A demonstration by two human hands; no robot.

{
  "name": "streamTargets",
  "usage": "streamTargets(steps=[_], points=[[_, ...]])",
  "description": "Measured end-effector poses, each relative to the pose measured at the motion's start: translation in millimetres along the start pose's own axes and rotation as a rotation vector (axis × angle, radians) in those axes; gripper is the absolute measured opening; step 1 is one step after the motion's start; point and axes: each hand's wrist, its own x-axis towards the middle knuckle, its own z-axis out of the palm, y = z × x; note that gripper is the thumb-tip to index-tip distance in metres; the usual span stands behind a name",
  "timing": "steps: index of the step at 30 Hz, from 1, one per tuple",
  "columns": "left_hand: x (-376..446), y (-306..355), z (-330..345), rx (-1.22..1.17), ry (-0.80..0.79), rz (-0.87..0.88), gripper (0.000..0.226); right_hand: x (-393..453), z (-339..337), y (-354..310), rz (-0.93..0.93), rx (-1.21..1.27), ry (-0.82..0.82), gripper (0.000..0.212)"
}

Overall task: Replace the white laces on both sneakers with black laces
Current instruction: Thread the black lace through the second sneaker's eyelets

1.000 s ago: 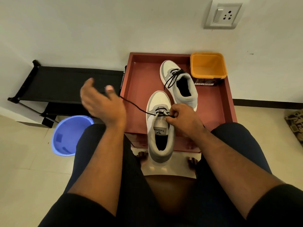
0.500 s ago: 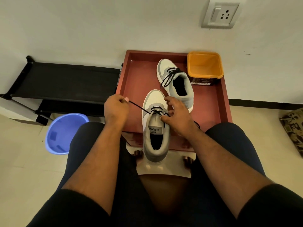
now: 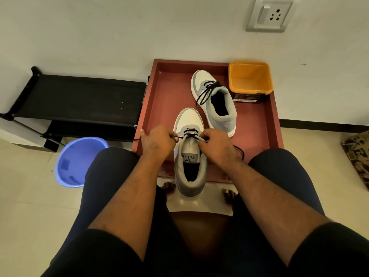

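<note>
At frame centre, near shoe [image 3: 189, 156], toe pointing up-frame, heel hanging past the lower edge of the red tray [image 3: 165, 96], above bare toes and the tiled floor. Grey and white, dark opening, tongue label facing the camera. Black lace [image 3: 189, 130] threaded across the lowest eyelets only, one bar visible just above the tongue.

Left of the tongue, left hand [image 3: 157, 142], fingers curled, pinching one lace end close to the eyelet; short tail of lace poking out to the left past the tray edge. Right of the tongue, right hand [image 3: 217, 145], fingers curled likewise, pinching the other lace end at the eyelet; a loop of loose lace showing behind the right wrist, on the tray. Both hands level, touching the shoe's sides.

Up and right of centre, second shoe [image 3: 214, 100], lying on the tray, toe toward the wall, angled slightly left. Black lace [image 3: 207, 90] on it too, loosely crossed near the toe, ends trailing down its left side. Just beside, but apart from, the near shoe's toe.

In the tray's upper right corner, orange tub [image 3: 250, 78], open top, dark label on its front.

At left, black rack [image 3: 79, 100] against the wall. Below it, lower left, blue basin [image 3: 79, 160] on the floor, partly behind the left knee.

At upper right, wall socket [image 3: 269, 15]. At the right edge, patterned cloth [image 3: 357, 154] on the floor.
</note>
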Motion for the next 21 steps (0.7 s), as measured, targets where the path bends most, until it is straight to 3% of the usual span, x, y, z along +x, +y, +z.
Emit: streamTargets(steps=[6, 11, 17, 21], points=[[-6, -1, 10, -0.067, 0.152, -0.080, 0.031, -1, 1, 1, -0.014, -0.020, -0.008, 0.015], [-2, -3, 11, -0.279, 0.116, -0.055, 0.029, 8, -8, 11, 0.125, 0.311, -0.129, 0.028], [0, -6, 8, -0.361, 0.116, -0.070, 0.015, 14, -12, 22, -0.072, -0.080, -0.153, 0.012], [-2, -3, 8, -0.374, 0.114, -0.050, 0.014, 14, -2, 17, -0.176, -0.124, -0.078, 0.022]])
